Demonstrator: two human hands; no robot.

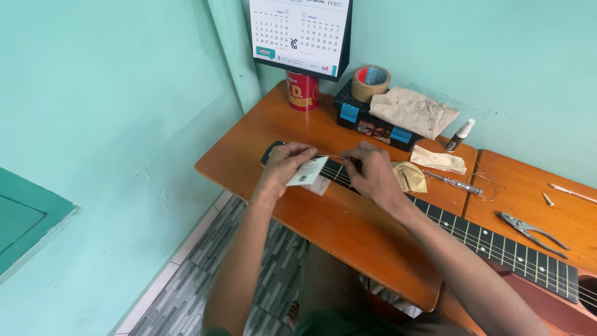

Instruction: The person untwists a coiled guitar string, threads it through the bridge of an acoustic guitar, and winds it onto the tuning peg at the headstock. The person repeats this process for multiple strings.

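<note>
A guitar lies across the orange wooden table (348, 224), its dark fretted neck (497, 246) running from the lower right to the headstock (272, 149) at the centre left. My left hand (283, 165) is over the headstock and holds a small white card or packet (308, 171). My right hand (373, 171) sits just to its right on the neck, fingers pinched on a thin string stretched between the two hands.
A red can (303, 91), a black toolbox (373, 121) with a tape roll (370, 82) and a cloth (413, 111), a small bottle (460, 135), a screwdriver (457, 182) and pliers (532, 231) lie on the table. A calendar (298, 34) hangs on the green wall.
</note>
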